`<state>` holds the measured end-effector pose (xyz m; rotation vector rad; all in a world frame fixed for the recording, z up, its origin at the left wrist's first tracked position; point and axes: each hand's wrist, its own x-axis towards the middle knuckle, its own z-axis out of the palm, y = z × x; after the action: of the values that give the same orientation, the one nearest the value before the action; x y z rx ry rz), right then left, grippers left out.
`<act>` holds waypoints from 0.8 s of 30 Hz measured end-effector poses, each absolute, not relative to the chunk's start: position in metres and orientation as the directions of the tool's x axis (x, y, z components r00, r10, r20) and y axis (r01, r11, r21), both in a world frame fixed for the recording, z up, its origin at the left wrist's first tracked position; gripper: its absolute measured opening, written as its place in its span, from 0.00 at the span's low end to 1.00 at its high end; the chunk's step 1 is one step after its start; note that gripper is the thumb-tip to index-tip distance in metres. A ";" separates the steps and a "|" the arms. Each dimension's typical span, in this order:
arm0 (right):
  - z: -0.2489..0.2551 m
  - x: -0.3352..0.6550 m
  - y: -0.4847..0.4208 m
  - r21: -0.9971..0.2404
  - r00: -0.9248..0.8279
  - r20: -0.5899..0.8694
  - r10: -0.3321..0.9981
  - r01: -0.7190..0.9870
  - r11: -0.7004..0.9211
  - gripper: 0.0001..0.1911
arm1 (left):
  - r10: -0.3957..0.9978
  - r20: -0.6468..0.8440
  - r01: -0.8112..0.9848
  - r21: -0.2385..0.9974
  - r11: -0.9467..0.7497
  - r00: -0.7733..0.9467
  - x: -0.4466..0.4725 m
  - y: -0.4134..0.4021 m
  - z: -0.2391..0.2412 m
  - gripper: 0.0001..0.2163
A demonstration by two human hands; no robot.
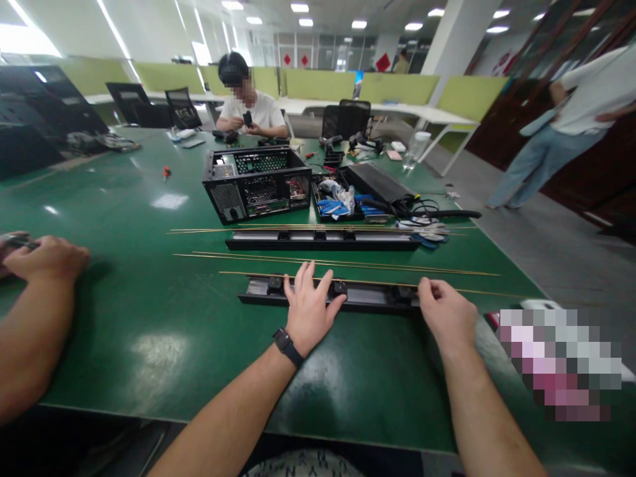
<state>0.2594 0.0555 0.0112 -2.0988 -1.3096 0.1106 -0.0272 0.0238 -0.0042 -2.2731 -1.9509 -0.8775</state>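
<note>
My left hand (pixel 311 305), a dark watch on its wrist, lies with fingers spread over the nearer black channel-shaped rail (pixel 370 309). Its fingertips reach a thin brass-coloured rod (pixel 238 272) running along the rail's far side. At the rail's right end, my right hand (pixel 447 311) has thumb and fingers pinched around that rod. Small black blocks (pixel 401 294) sit inside the channel; my left hand partly covers the middle ones. Just beyond lie two more thin rods (pixel 377 266). A second black rail (pixel 322 244) with similar blocks lies farther back, other rods along it.
An open black computer case (pixel 256 185) stands behind the rails. Beside it are a tray with gloves (pixel 338 202) and black cables (pixel 427 214). Another person's hand (pixel 47 258) is at the left edge. Across the green table (pixel 124 305) sits a person (pixel 253 109).
</note>
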 end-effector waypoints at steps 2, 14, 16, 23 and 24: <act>0.013 0.258 0.055 -0.569 0.497 0.246 0.832 0.769 -0.291 0.21 | 0.904 0.422 0.916 0.337 -0.219 0.061 -0.027 0.023 -0.004 0.24; 0.008 0.259 0.054 -0.598 0.462 0.273 0.844 0.769 -0.228 0.23 | 0.895 0.442 0.917 0.332 -0.220 0.055 -0.026 0.022 -0.003 0.23; 0.007 0.259 0.053 -0.588 0.450 0.286 0.846 0.779 -0.216 0.24 | 0.895 0.443 0.917 0.333 -0.221 0.054 -0.026 0.022 -0.003 0.23; 0.007 0.258 0.053 -0.586 0.433 0.298 0.851 0.786 -0.195 0.23 | 0.892 0.449 0.917 0.332 -0.224 0.055 -0.026 0.022 -0.002 0.23; 0.006 0.259 0.053 -0.584 0.435 0.294 0.851 0.786 -0.200 0.23 | 0.893 0.447 0.917 0.332 -0.223 0.055 -0.026 0.022 -0.002 0.23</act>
<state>0.2586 0.0532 0.0063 -2.0069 -1.3735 0.1208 -0.0260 0.0222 -0.0021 -2.2517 -1.9316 -0.9002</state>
